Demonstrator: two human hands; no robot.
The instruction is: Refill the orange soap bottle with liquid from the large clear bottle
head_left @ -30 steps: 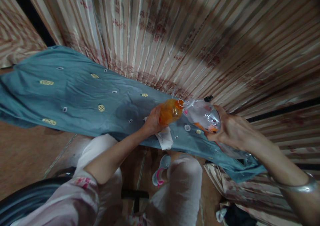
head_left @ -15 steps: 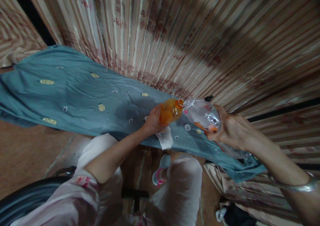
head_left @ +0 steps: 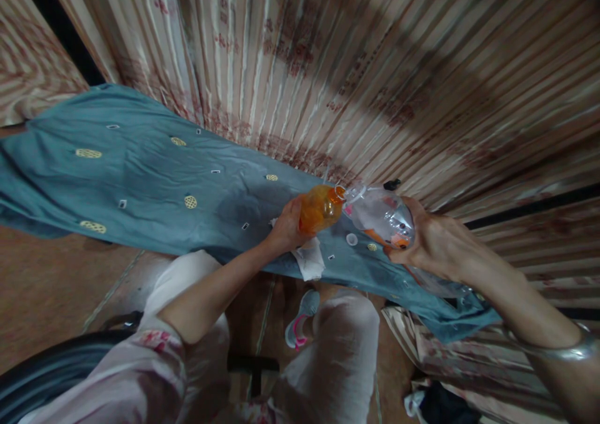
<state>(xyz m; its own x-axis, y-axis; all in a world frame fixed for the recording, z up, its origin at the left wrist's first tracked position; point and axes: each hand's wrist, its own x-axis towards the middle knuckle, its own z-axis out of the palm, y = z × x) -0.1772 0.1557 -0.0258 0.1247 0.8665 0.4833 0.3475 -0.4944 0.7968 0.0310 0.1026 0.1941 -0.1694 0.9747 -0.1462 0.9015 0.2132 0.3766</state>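
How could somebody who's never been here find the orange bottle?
Start at the long teal cloth with yellow pineapple prints. Over its right half, find the left hand holding a see-through orange plastic bottle. It looks orange nearly throughout, unlike the mostly clear, colourless plastic bottle in the right hand.

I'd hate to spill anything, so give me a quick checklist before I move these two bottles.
1. Left hand grip on the orange bottle: ok, fingers wrapped around it.
2. Right hand grip on the clear bottle: ok, held around its base end.
3. Necks facing each other: ok.
4. Necks touching without a gap: cannot tell.
5. Liquid level in the clear bottle: cannot tell.
6. White tissue away from the table's near edge: not ok, it lies there.
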